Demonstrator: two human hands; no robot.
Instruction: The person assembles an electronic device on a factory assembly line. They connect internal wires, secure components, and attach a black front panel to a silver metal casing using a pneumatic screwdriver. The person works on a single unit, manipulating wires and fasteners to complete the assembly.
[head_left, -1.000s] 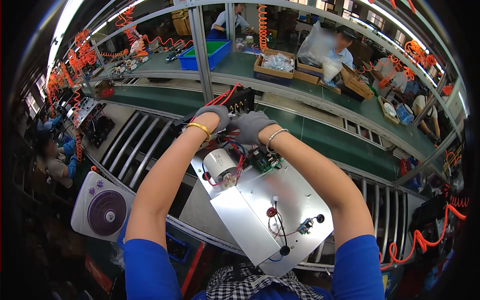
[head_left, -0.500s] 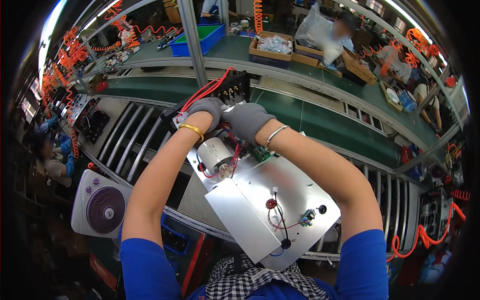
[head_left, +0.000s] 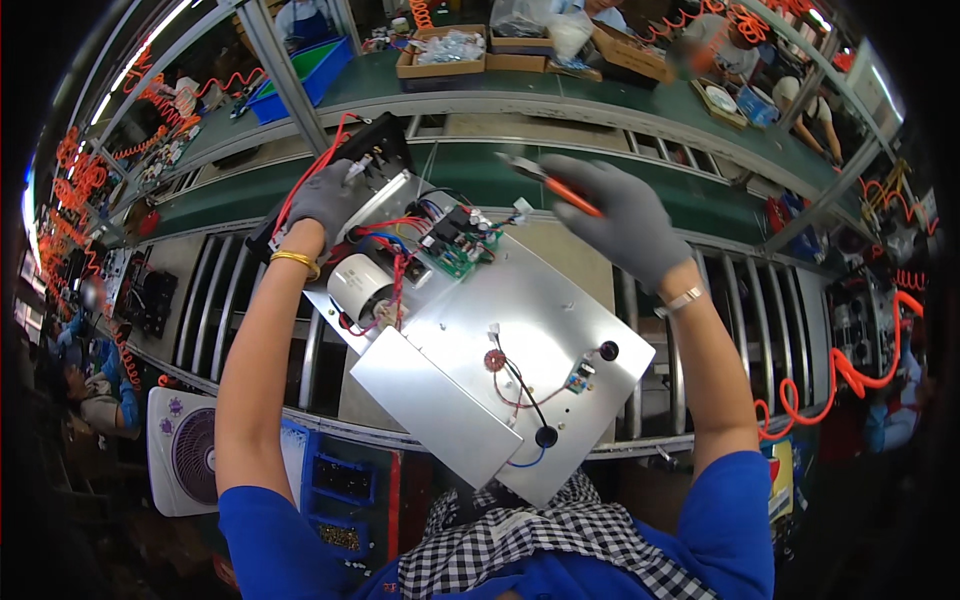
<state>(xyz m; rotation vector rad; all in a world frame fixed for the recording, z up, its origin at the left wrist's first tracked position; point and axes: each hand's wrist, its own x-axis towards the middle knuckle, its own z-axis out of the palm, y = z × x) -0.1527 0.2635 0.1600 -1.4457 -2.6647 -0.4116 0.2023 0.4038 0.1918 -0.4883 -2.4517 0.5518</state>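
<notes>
My left hand (head_left: 327, 200), in a grey glove, is closed at the inner side of an upright black panel (head_left: 385, 145). Something small and whitish shows at its fingertips; I cannot make out what. Red wires (head_left: 322, 160) loop up beside that hand. My gloved right hand (head_left: 625, 220) is raised to the right of the panel, closed around orange-handled pliers (head_left: 572, 195) whose metal jaws point left. Below lies a silver metal plate (head_left: 540, 310) carrying a white cylinder (head_left: 360, 290), a green circuit board (head_left: 460, 250), a small copper coil (head_left: 494, 360) and a small board (head_left: 580, 376).
The plate rests over a roller conveyor (head_left: 640, 330). A purple-and-white fan (head_left: 190, 450) and blue parts bins (head_left: 342, 480) stand at lower left. Across the green belt (head_left: 480, 172), a shelf bears a blue crate (head_left: 305, 80) and cardboard boxes (head_left: 440, 55). Co-workers sit beyond.
My right hand has moved away from the panel to the right, bringing the pliers into sight. My left hand stays at the panel. The circuit board is now uncovered, and the whole view has shifted.
</notes>
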